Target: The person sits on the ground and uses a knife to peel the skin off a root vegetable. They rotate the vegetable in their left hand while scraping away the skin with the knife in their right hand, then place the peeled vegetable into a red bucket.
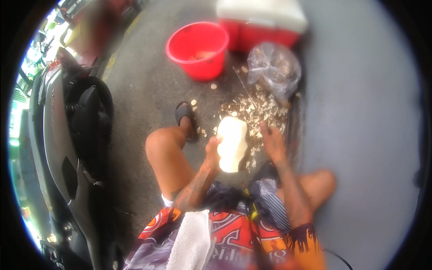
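A large, pale peeled root or fruit point(232, 145), bright with glare, is held upright in my left hand point(213, 152), whose fingers wrap its left side. To the right of it, my right hand point(272, 140) is closed on a dark handle. A long thin blade point(245, 87), apparently of a knife, runs up and left in line with that hand, over the floor. Pale and brown peelings point(254, 109) lie scattered on the concrete beyond both hands. The blade's near part is hard to make out against them.
A red plastic bucket point(202, 71) with pale pieces inside stands ahead. Right of it are a red cooler with a white lid point(263, 15) and a filled clear plastic bag point(275, 67). A motorcycle point(57, 121) stands at left; a grey surface point(357, 118) borders the right.
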`<control>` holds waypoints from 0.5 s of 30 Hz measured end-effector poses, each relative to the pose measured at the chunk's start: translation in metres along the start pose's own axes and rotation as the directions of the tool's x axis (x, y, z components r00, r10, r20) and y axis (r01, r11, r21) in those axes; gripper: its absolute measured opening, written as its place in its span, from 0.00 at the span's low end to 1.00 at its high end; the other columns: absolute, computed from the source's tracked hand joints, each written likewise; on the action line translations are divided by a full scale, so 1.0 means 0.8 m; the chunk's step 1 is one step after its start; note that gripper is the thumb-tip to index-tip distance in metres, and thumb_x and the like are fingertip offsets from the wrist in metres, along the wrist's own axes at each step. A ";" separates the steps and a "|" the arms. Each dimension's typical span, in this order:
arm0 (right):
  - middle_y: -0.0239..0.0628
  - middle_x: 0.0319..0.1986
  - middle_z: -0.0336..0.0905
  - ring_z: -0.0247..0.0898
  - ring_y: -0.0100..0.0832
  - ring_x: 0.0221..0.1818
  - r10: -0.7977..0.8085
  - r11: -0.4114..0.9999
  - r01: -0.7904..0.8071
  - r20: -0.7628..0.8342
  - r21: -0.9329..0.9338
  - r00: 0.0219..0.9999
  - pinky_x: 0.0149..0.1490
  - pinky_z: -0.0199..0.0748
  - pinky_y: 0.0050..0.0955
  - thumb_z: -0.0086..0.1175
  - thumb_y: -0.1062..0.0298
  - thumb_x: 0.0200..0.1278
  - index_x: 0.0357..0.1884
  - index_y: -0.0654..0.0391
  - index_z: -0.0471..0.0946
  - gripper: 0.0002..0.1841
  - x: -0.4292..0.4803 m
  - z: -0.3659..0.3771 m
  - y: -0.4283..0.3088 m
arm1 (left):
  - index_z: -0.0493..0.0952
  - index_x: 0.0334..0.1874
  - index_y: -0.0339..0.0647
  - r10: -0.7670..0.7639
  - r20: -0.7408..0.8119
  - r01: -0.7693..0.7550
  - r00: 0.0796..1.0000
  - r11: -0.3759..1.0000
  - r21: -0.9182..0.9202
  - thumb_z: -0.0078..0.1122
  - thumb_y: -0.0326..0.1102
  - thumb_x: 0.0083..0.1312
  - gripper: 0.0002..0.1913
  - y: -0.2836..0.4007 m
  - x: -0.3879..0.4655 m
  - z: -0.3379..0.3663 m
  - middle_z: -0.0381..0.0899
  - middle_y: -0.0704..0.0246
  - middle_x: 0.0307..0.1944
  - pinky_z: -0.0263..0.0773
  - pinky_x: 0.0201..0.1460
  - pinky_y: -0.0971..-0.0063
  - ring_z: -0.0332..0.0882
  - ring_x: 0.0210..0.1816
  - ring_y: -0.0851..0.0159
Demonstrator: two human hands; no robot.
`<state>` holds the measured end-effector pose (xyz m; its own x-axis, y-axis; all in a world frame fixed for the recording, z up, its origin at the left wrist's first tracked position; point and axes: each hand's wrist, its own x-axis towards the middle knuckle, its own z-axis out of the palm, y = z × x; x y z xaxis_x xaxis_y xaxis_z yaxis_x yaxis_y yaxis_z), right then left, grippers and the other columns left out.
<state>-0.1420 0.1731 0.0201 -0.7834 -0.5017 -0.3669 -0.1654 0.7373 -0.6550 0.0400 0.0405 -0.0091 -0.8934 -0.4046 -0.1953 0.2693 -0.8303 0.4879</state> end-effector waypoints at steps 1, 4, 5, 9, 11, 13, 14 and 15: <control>0.51 0.33 0.80 0.79 0.45 0.41 -0.045 0.997 0.048 -0.046 0.061 0.998 0.50 0.74 0.44 0.44 0.22 0.68 0.35 0.66 0.79 0.45 -0.003 0.004 0.009 | 0.75 0.61 0.32 0.029 0.043 -0.027 0.999 0.999 -0.037 0.55 0.58 0.64 0.34 0.002 0.002 -0.001 0.83 0.61 0.45 0.78 0.44 0.73 0.82 0.42 0.63; 0.43 0.22 0.74 0.77 0.39 0.33 -0.161 0.951 0.186 -0.118 0.248 0.980 0.42 0.73 0.43 0.43 0.17 0.65 0.24 0.64 0.74 0.48 -0.006 0.025 0.036 | 0.76 0.58 0.33 0.104 -0.135 -0.115 0.985 0.991 -0.075 0.54 0.60 0.66 0.34 0.009 0.009 0.003 0.81 0.64 0.41 0.77 0.36 0.76 0.81 0.37 0.67; 0.43 0.24 0.76 0.77 0.37 0.32 0.055 0.959 -0.070 0.059 0.275 0.997 0.41 0.73 0.40 0.44 0.23 0.68 0.30 0.66 0.77 0.44 -0.006 0.032 0.044 | 0.76 0.58 0.33 0.113 -0.158 -0.129 0.981 0.988 -0.090 0.55 0.60 0.67 0.33 0.014 0.010 0.005 0.81 0.64 0.41 0.77 0.37 0.76 0.81 0.38 0.67; 0.32 0.21 0.74 0.70 0.25 0.22 0.083 0.996 -0.090 0.240 0.018 0.967 0.29 0.68 0.28 0.46 0.34 0.76 0.43 0.63 0.80 0.35 0.008 0.049 0.048 | 0.76 0.60 0.36 0.218 -0.244 -0.260 0.945 0.953 -0.154 0.56 0.59 0.68 0.32 0.034 0.017 0.017 0.81 0.66 0.44 0.78 0.43 0.74 0.81 0.42 0.67; 0.30 0.21 0.73 0.68 0.22 0.22 0.062 0.982 -0.109 0.279 0.154 0.958 0.27 0.65 0.25 0.46 0.33 0.75 0.43 0.60 0.80 0.33 -0.003 0.053 0.038 | 0.76 0.61 0.38 0.221 -0.285 -0.274 0.933 0.948 -0.163 0.56 0.58 0.69 0.30 0.040 0.018 0.021 0.82 0.67 0.46 0.78 0.49 0.70 0.81 0.45 0.66; 0.31 0.21 0.74 0.68 0.24 0.23 -0.115 0.951 0.056 0.180 0.306 0.977 0.30 0.65 0.27 0.47 0.30 0.74 0.40 0.60 0.78 0.35 -0.017 0.039 0.023 | 0.75 0.62 0.40 0.140 -0.338 -0.208 0.931 0.963 -0.173 0.57 0.56 0.70 0.29 0.045 0.021 0.023 0.81 0.67 0.51 0.75 0.57 0.62 0.79 0.51 0.63; 0.34 0.21 0.75 0.69 0.27 0.24 -0.189 0.922 0.121 0.154 0.367 0.970 0.31 0.66 0.29 0.47 0.27 0.72 0.36 0.60 0.77 0.37 -0.026 0.033 0.014 | 0.74 0.64 0.41 0.123 -0.320 -0.193 0.940 0.961 -0.200 0.57 0.56 0.71 0.29 0.049 0.023 0.023 0.80 0.66 0.53 0.75 0.57 0.60 0.79 0.53 0.61; 0.36 0.21 0.76 0.70 0.30 0.25 -0.270 0.880 0.195 0.119 0.433 0.955 0.33 0.67 0.31 0.47 0.24 0.70 0.33 0.61 0.76 0.40 -0.034 0.026 0.005 | 0.73 0.66 0.41 0.089 -0.329 -0.169 0.940 0.960 -0.223 0.57 0.56 0.71 0.29 0.052 0.025 0.023 0.80 0.66 0.55 0.75 0.58 0.59 0.79 0.54 0.60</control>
<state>-0.1087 0.1798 0.0138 -0.6325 -0.7323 -0.2523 -0.0386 0.3551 -0.9340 0.0269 0.0051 0.0225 -0.6981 -0.5800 -0.4198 0.4894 -0.8145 0.3114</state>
